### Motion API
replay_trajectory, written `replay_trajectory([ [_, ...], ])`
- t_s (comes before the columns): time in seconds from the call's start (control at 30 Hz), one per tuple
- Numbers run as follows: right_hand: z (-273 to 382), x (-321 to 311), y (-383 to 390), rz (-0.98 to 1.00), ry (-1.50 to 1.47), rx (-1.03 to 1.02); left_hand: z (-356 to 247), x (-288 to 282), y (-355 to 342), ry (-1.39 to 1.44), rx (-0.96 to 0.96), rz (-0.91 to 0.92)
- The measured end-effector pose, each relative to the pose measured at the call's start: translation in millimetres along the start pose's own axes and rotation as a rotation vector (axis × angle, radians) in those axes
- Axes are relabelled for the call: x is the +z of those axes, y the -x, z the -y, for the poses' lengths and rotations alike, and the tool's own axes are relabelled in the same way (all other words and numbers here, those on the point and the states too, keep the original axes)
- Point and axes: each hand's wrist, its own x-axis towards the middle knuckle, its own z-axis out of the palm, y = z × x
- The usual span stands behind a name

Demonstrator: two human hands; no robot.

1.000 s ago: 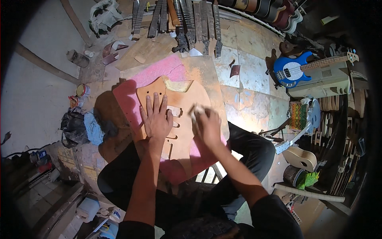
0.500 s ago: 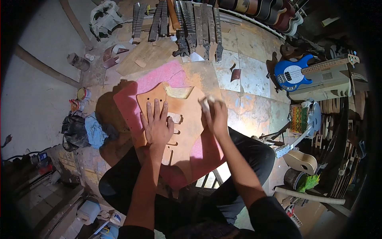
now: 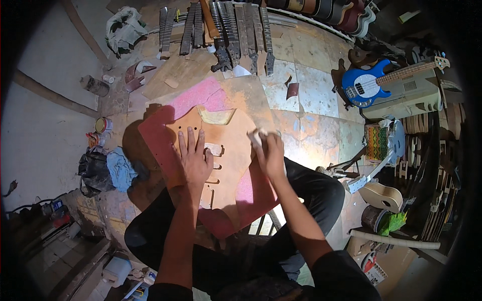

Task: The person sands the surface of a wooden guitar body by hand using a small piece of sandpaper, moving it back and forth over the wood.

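Guitar body (image 3: 228, 163) lies flat on a pink board (image 3: 203, 95), under the left hand (image 3: 196, 163) and just left of the right hand (image 3: 271, 153). Left hand: palm down on the wood, fingers straight and slightly apart, thumb out beside the slots (image 3: 217, 149); presses, doesn't grip. Right hand: fingers closed around a small pale pad (image 3: 256, 136), held at the body's right edge; firm contact can't be told.

Step in hand looks like smoothing that edge. A further stroke would call for steady left-hand pressure, the pad kept square to the wood and following the curve; it could slip off the rim or round it unevenly.

Edges: the body's curved rim runs right beside the right hand, dipping inward at the waist nearer the wearer. Pink shows left of the left hand and below the right hand. Right knee (image 3: 329, 188) sits right of and nearer than the right hand, so an elbow swing that way looks tighter. Ahead and right of the right hand, room seems free over the floor (image 3: 321, 100); the blue bass (image 3: 369, 83) is well apart there. Necks (image 3: 246, 30) lie far ahead of both hands.
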Motion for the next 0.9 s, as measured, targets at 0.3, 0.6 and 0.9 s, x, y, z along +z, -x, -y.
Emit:
replay_trajectory([
  [0.3, -14.0, 12.8, -72.2, -0.025, -0.030, 0.095, -8.4, 15.0, -6.0, 0.186, 0.047, -0.102],
  [0.6, 14.6, 4.3, 3.8, -0.078, 0.042, 0.030, -1.0, 2.7, -1.5, -0.020, -0.004, -0.032],
  [0.9, 8.6, 19.6, -26.5, -0.015, 0.060, -0.028, 2.0, -1.7, -0.6, -0.050, -0.067, 0.047],
])
